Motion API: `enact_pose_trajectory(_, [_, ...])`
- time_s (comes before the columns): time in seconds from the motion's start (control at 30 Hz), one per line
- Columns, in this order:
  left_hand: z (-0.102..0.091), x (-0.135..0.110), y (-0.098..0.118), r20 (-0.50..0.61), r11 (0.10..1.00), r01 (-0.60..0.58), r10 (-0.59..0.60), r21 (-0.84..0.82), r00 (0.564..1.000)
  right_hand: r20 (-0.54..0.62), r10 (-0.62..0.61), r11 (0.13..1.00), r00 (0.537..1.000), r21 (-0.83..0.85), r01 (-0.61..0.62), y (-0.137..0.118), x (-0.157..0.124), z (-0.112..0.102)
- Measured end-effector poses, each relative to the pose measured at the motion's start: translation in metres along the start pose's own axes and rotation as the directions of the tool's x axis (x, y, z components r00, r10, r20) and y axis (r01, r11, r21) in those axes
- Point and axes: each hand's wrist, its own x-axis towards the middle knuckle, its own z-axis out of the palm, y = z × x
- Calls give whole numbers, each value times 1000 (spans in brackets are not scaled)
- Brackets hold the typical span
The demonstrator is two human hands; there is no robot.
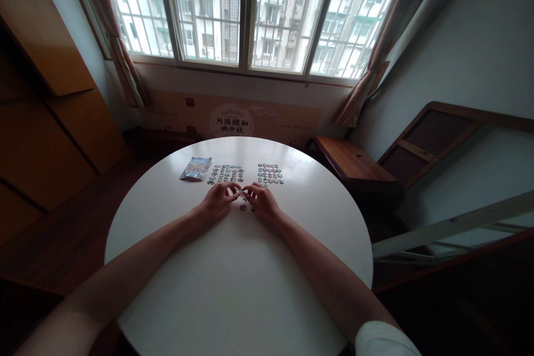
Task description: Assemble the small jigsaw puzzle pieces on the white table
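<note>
Both hands meet near the middle of a round white table (pixel 233 278). My left hand (pixel 217 196) and my right hand (pixel 262 197) pinch a small jigsaw puzzle piece (pixel 241 191) between their fingertips, just above the tabletop. Fingers cover part of it. Right below lie a few loose jigsaw pieces (pixel 243 207). Beyond my left hand, several pieces (pixel 227 172) are laid out in rows. A second group of jigsaw pieces (pixel 270 173) sits in rows beyond my right hand.
A colourful printed packet (pixel 196 169) lies on the table's far left. Behind the table are a printed banner (pixel 267 117) and a barred window. A wooden side table (pixel 350 160) stands at the right, cabinets (pixel 62 133) at the left.
</note>
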Motion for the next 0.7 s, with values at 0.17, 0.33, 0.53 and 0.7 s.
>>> enact_pose_trajectory(0.17, [-1,0,2,6,1000,14,-14,1,1000,1,1,1000,1000,3,-1,0,0,-1])
enact_pose_trajectory(0.33, [-1,0,2,-2,1000,23,-23,-9,1000,10,9,1000,1000,-1,-9,-1,0,-2])
enact_pose_trajectory(0.53, [0,-1,1,2,1000,-7,7,1,1000,12,10,1000,1000,-6,-10,-2,0,-2])
enact_pose_trajectory(0.7, [0,1,1,11,999,-15,16,-35,1000,8,13,1000,1000,-10,-13,-1,0,-2])
